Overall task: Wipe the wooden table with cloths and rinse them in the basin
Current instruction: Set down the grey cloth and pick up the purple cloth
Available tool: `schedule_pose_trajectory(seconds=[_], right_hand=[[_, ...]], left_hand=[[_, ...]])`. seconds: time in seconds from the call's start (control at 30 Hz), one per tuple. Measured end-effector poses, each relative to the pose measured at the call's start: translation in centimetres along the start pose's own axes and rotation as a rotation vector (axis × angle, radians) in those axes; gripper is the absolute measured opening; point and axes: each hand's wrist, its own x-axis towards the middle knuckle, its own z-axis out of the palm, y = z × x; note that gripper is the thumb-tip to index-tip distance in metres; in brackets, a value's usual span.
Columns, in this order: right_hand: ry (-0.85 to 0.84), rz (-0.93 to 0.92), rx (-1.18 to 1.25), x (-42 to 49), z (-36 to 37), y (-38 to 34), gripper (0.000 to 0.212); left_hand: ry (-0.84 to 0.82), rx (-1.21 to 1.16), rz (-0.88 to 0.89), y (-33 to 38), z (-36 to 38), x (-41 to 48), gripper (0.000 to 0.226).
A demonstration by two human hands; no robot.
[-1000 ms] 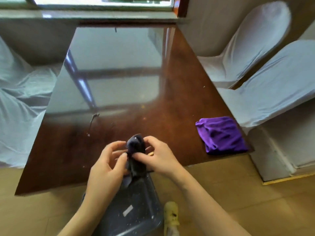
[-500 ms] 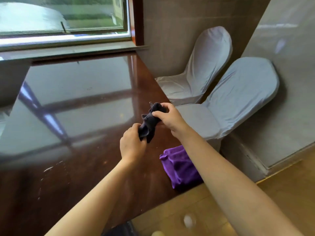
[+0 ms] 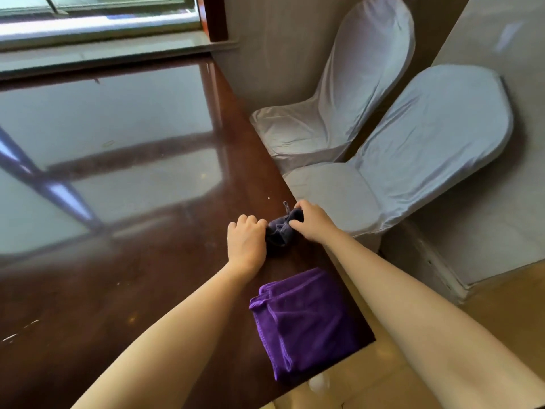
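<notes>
Daylight is coming in from the window [image 3: 97, 13] at upper left of the frame; your view is reading bright overall. The glossy wooden table [image 3: 118, 143] is throwing broad pale glare across left and centre, washing out its grain. Wide-angle distortion is bowing the edges. Your forearms at the bottom are looking soft; shadows are staying faint.
</notes>
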Motion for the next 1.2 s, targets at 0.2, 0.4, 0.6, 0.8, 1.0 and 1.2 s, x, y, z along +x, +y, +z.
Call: schedule_pose_trajectory(seconds=[0.2, 0.4, 0.6, 0.8, 1.0, 1.2], right_hand=[[0.095, -0.039, -0.189, 0.9, 2.6, 1.1, 0.033], [0.176, -0.134, -0.290, 0.5, 1.6, 1.3, 0.048], [0.090, -0.533, -0.266, -3.8, -0.1, 2.1, 0.036], [-0.411, -0.543, -0.546, -9.3, 1.4, 3.9, 0.060], [-0.338, -0.531, -0.756, -10.2, 4.2, 2.7, 0.061], [-0.247, -0.581, -0.643, -9.6, 5.5, 0.3, 0.045]], left_hand=[[-0.010, 0.009, 0.032, -0.4, 2.0, 0.0, 0.029], [0.023, -0.060, 0.054, -0.4, 1.1, -1.6, 0.038], [0.112, -0.048, 0.184, 2.1, 1.1, -7.8, 0.026], [-0.287, -0.108, 0.108, 2.5, 2.2, -11.7, 0.053], [-0.284, -0.179, 0.016, 2.9, 2.2, -11.6, 0.040], [-0.260, -0.257, -0.098, 0.7, 1.3, -11.5, 0.028]])
